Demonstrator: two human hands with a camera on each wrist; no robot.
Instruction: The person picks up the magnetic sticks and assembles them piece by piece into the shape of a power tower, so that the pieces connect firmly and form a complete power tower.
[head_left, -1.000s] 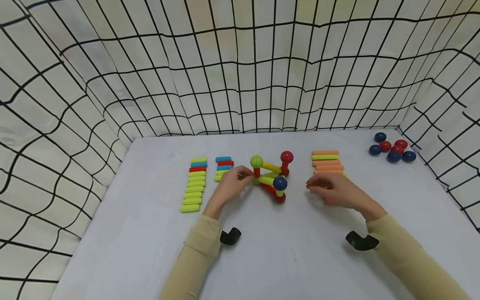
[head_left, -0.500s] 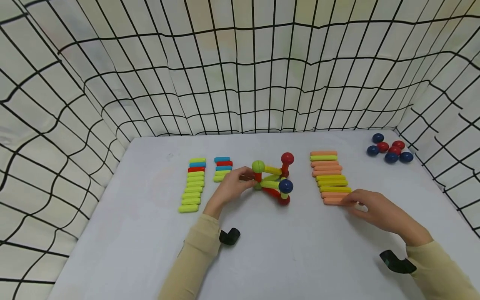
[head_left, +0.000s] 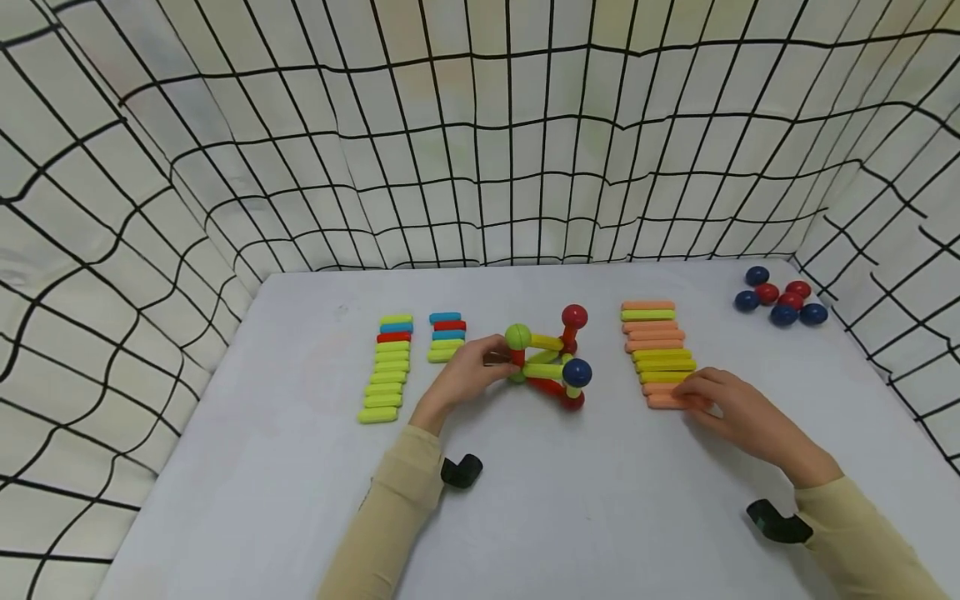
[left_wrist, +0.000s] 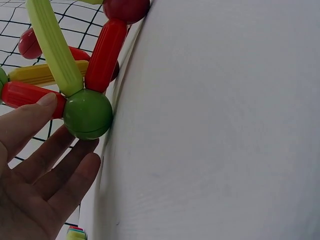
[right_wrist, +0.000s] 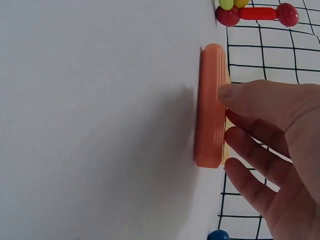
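Note:
My left hand (head_left: 468, 372) is at the left corner of a magnetic ball-and-stick structure (head_left: 544, 372) near the table's middle. It pinches that corner: in the left wrist view the thumb lies on a red stick (left_wrist: 30, 95), with the other fingers by the green ball (left_wrist: 88, 114). Red, yellow and lime sticks join red, green and blue balls in the structure. My right hand (head_left: 738, 412) is over the right end of the nearest orange stick (head_left: 662, 402). In the right wrist view the thumb tip touches this stick's upper edge, fingers loosely bent beside it.
Orange, yellow and lime sticks (head_left: 651, 326) lie in a column right of the structure. Two more columns, long lime sticks (head_left: 386, 377) and shorter sticks (head_left: 447, 336), lie to the left. Blue and red balls (head_left: 783, 315) sit at the far right corner. Black netting (head_left: 510, 150) surrounds the table.
My right hand went from beside the structure to the near end of the stick column, then shifted slightly left over the orange stick. The structure has turned slightly in my left hand.

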